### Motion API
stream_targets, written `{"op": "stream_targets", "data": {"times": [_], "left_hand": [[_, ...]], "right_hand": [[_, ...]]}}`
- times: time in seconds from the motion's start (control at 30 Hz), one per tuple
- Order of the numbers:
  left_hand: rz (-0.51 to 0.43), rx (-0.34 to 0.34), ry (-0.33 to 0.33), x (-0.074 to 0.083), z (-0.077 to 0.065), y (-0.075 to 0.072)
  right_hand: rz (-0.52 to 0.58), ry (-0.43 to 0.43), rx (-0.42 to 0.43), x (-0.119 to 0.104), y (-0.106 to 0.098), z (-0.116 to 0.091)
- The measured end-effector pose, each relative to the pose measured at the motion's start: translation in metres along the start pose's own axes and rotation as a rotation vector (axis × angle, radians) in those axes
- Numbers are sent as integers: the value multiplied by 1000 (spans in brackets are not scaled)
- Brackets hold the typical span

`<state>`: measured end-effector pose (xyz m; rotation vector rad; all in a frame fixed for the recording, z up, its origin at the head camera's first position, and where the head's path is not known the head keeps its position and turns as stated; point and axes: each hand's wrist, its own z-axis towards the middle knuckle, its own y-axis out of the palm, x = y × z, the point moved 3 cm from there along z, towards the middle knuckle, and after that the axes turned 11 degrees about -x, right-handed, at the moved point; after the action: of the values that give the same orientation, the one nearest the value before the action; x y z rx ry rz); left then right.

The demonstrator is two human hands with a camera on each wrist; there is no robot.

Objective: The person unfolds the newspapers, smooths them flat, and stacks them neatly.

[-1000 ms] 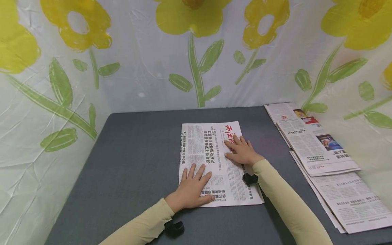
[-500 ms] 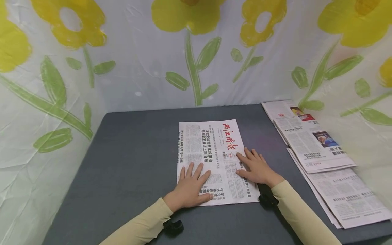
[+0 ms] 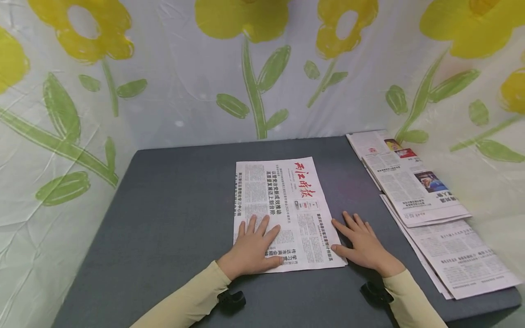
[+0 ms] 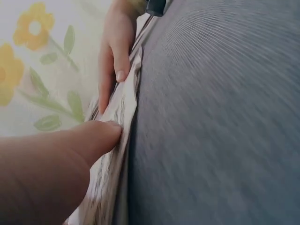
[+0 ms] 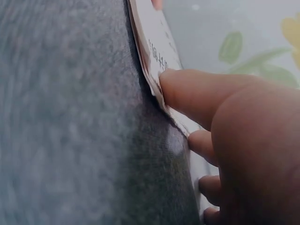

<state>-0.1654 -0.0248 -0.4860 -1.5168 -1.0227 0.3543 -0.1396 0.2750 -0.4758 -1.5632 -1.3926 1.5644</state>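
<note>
A folded newspaper [image 3: 305, 218] with a red masthead lies flat on the dark grey table, its printed front facing up. My left hand [image 3: 252, 248] rests on its lower left part with fingers spread. At the paper's right edge is my right hand [image 3: 362, 243], its thumb and index fingertip at the edge and its other fingers over the table. In the right wrist view the thumb [image 5: 187, 89] touches the paper's edge, where the folded layers show. The left wrist view has the left thumb [image 4: 93, 136] on the paper near its front edge.
To the right, overlapping stacks of folded newspapers [image 3: 426, 200] lie along the table's [image 3: 176, 205] right edge. A white curtain [image 3: 180, 91] printed with yellow flowers stands behind and at both sides. Black wrist cameras [image 3: 375, 294] hang below each wrist.
My right hand has slid from the masthead down and right to the paper's right edge, uncovering the red title. The left hand stays on the paper. The view has shifted slightly.
</note>
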Motion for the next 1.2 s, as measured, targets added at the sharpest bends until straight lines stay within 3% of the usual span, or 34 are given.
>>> {"op": "stream_targets", "data": {"times": [0.13,0.37,0.5,0.8,1.1,1.2], "left_hand": [[30,-24,9,19,15,-2],[113,-68,44,66,55,1],[140,-79,45,83,73,3],[151,-112,-12,91,81,6],[113,-72,6,92,80,6],[54,-40,12,91,81,5]], "right_hand": [[1,4,11,1,0,0],[10,-4,24,2,2,3],[13,-3,32,3,3,5],[48,3,49,1,1,3],[67,18,67,2,2,1],[79,19,71,3,2,1]]}}
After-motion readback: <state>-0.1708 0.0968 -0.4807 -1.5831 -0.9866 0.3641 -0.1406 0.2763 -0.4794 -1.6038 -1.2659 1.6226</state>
